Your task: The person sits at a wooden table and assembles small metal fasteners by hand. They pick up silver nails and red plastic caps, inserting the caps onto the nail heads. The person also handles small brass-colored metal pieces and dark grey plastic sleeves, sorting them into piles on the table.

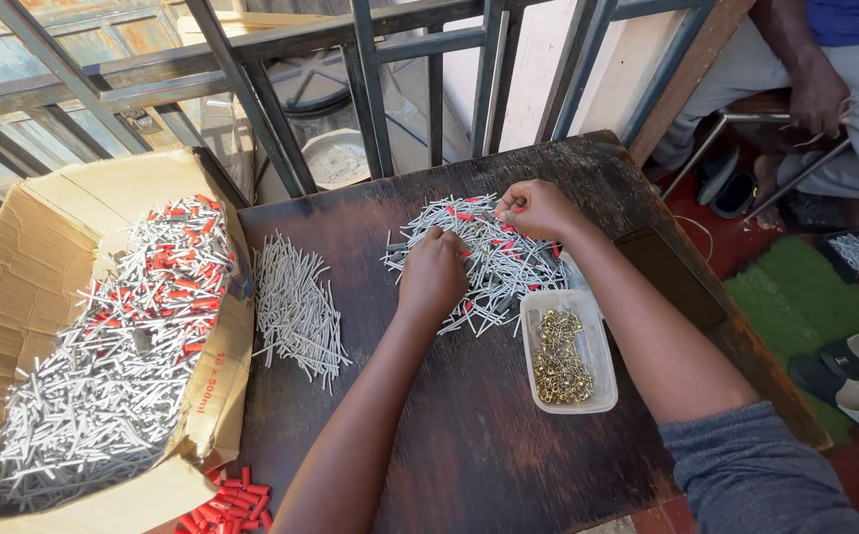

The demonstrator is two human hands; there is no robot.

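Both hands work in a loose heap of thin grey sticks [489, 259], some red-tipped. The left hand [433, 274] is curled closed over it; the right hand [538, 210] pinches one stick.

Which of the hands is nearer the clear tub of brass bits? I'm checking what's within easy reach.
The left hand, just up-left of the tub on the stick pile. The right hand is farther, at the pile's far edge.

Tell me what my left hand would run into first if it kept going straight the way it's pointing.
Probably the mixed pile of grey and red sticks: the left hand already rests at its near edge, pointing away across the dark table.
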